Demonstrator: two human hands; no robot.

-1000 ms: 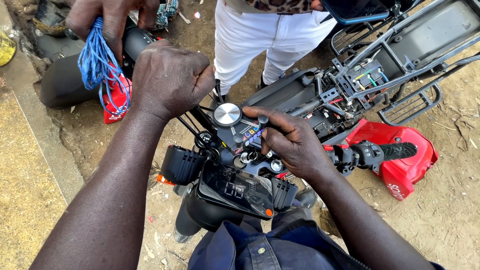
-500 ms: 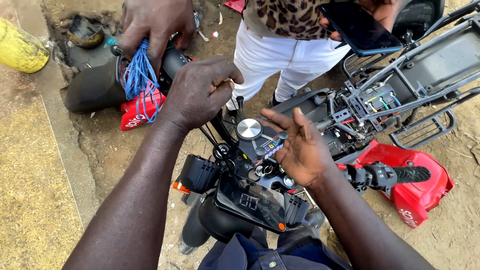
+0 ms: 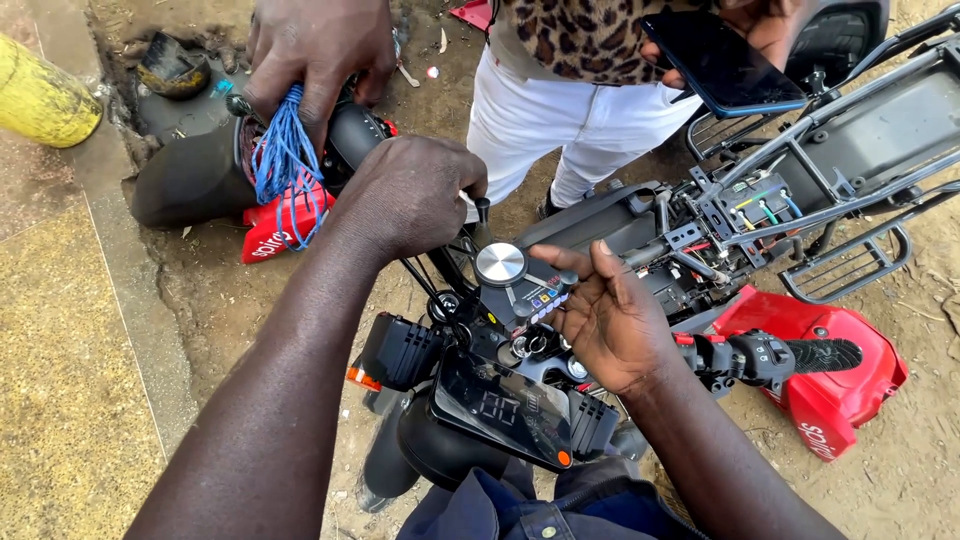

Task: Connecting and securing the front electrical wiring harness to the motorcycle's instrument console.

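My left hand is clenched in a fist above the motorbike's handlebar, and thin black cables run down from it to the bar. A short black stem sticks up beside its knuckles. My right hand lies palm up with fingers apart and nothing in it. It sits beside a round silver cap and a small block with coloured buttons. Below them is the dark display, and the right handlebar grip points away to the right.
Another person's hand holds a bundle of blue wires over a black body part. A person in white trousers stands close, holding a phone. Red fairing panel lies on the dirt; bare frame with wiring at right; yellow post at left.
My right hand has lifted off the handlebar centre and turned palm up, open. My left hand has stayed clenched on the cables. The view has tilted down, so everything sits lower in frame.
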